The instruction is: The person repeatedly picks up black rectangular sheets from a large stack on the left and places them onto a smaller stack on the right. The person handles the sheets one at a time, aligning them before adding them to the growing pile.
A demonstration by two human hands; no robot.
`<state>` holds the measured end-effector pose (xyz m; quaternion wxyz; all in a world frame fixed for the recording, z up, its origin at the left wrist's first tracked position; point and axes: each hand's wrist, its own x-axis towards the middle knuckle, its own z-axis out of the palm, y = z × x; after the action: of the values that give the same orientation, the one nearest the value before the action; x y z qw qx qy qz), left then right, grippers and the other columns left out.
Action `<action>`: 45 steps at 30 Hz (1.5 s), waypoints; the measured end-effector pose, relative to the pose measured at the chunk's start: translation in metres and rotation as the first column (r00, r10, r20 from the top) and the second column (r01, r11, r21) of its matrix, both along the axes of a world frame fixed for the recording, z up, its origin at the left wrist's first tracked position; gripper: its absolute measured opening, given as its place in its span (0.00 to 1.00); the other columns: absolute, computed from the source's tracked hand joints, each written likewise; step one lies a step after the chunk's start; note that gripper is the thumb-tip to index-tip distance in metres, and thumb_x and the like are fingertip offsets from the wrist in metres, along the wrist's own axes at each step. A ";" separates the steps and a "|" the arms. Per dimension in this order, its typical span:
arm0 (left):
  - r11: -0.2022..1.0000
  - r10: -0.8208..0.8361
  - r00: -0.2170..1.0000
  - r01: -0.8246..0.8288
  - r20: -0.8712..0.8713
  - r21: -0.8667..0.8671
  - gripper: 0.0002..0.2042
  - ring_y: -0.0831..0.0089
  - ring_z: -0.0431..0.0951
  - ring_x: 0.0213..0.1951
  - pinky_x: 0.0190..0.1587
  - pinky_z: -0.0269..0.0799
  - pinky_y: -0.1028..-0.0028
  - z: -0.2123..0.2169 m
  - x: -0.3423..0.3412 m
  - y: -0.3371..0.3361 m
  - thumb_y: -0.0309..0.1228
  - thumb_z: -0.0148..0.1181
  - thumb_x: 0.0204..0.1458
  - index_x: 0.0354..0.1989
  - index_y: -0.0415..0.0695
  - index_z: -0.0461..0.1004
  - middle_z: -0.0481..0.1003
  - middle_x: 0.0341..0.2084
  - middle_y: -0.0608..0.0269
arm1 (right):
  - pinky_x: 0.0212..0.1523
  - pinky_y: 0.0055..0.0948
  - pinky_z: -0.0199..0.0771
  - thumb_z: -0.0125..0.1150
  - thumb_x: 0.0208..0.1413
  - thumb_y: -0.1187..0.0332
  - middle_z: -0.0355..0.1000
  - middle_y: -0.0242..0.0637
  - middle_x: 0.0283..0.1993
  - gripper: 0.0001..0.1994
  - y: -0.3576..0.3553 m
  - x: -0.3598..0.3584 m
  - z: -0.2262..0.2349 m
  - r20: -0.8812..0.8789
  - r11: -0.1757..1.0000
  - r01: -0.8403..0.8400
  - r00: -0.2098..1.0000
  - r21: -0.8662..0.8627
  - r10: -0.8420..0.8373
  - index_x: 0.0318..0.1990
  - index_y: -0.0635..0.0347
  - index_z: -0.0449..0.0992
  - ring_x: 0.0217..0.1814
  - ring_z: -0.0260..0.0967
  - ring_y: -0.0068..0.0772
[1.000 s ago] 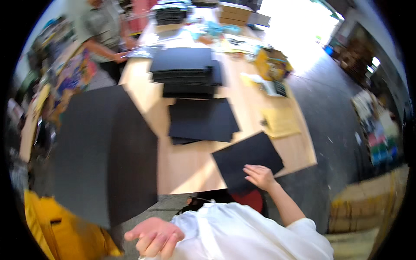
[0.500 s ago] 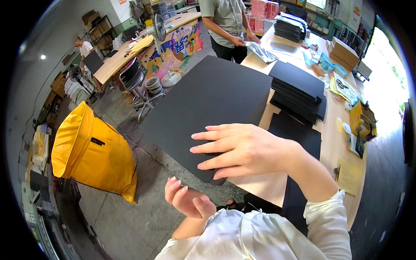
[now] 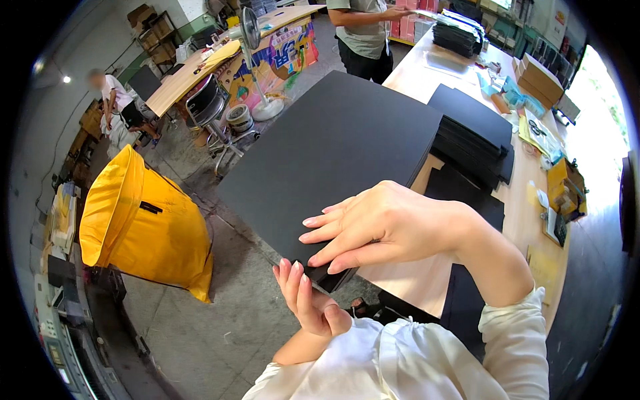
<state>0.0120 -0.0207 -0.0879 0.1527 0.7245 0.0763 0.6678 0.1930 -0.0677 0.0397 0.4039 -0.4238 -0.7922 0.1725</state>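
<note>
A tall stack of black boards [image 3: 333,133] stands at the near left end of the table, its top sheet flat. My right hand [image 3: 393,227] lies over the stack's near corner, fingers stretched out and fingertips resting on the black surface. Beside that corner, my left hand [image 3: 312,300] is raised with its palm inward. Its fingers are extended and slightly bent, the tips by the stack's edge just left of the right fingertips. Nothing shows gripped in either hand.
A yellow sack [image 3: 150,223] stands on the floor to the left. More black boards [image 3: 473,130] lie on the wooden table [image 3: 407,280]. Cartons [image 3: 539,80], scissors [image 3: 535,127] and a yellow box [image 3: 565,187] sit along its right side. Across the table stands a person [image 3: 363,33].
My left hand has moved up and right to the stack's near edge. My right fingers have come closer together at the corner. The person across has raised their hands with a sheet-like item.
</note>
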 end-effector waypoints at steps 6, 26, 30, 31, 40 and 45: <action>1.000 0.007 0.999 -0.007 0.038 -0.006 0.26 0.43 0.66 0.59 0.65 0.52 0.44 0.002 0.005 0.001 0.36 0.37 0.56 0.57 0.26 0.62 0.66 0.54 0.36 | 0.52 0.34 0.75 0.59 0.58 0.60 0.78 0.45 0.43 0.12 0.000 0.000 0.002 -0.053 0.998 0.005 0.999 -0.055 -0.008 0.38 0.56 0.83 0.56 0.72 0.43; 0.996 0.068 0.997 -0.065 -0.039 0.068 0.29 0.47 0.62 0.62 0.65 0.55 0.49 -0.001 0.006 0.005 0.41 0.32 0.60 0.61 0.27 0.56 0.61 0.60 0.37 | 0.56 0.39 0.74 0.66 0.54 0.65 0.78 0.47 0.43 0.10 -0.001 0.002 0.000 -0.109 0.997 0.001 0.994 -0.074 -0.009 0.39 0.61 0.83 0.54 0.74 0.46; 0.998 0.054 0.997 -0.052 -0.051 0.028 0.26 0.46 0.62 0.61 0.66 0.51 0.44 -0.002 0.004 0.002 0.37 0.34 0.58 0.60 0.29 0.56 0.61 0.57 0.39 | 0.56 0.39 0.74 0.66 0.54 0.65 0.78 0.47 0.43 0.10 0.000 0.002 0.001 -0.102 0.997 -0.001 0.995 -0.077 -0.007 0.39 0.61 0.83 0.54 0.74 0.46; 0.998 0.053 0.997 -0.052 -0.050 0.022 0.26 0.46 0.62 0.61 0.66 0.51 0.44 -0.001 0.004 0.002 0.37 0.34 0.58 0.60 0.29 0.56 0.61 0.57 0.39 | 0.56 0.39 0.74 0.66 0.54 0.65 0.78 0.47 0.43 0.10 -0.001 0.002 0.001 -0.100 0.997 -0.002 0.995 -0.081 -0.006 0.39 0.61 0.83 0.54 0.74 0.46; 1.000 0.024 0.999 -0.024 -0.030 0.005 0.27 0.47 0.62 0.61 0.67 0.49 0.46 -0.001 0.006 0.002 0.38 0.37 0.57 0.60 0.31 0.56 0.62 0.57 0.43 | 0.55 0.38 0.74 0.66 0.53 0.65 0.79 0.46 0.43 0.10 0.000 0.003 -0.001 -0.098 0.998 0.001 0.995 -0.067 -0.007 0.39 0.61 0.83 0.54 0.74 0.45; 0.994 -0.021 0.998 0.014 -0.061 -0.108 0.25 0.52 0.62 0.60 0.67 0.47 0.49 0.010 0.002 -0.004 0.37 0.46 0.54 0.57 0.35 0.57 0.63 0.53 0.49 | 0.51 0.36 0.76 0.61 0.56 0.62 0.78 0.47 0.44 0.11 0.000 0.003 -0.003 -0.083 0.997 0.020 0.996 -0.079 -0.027 0.34 0.60 0.83 0.56 0.73 0.43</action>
<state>0.0143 -0.0242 -0.0775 0.1948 0.7361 0.1105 0.6388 0.1961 -0.0679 0.0364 0.4220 -0.4409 -0.7620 0.2165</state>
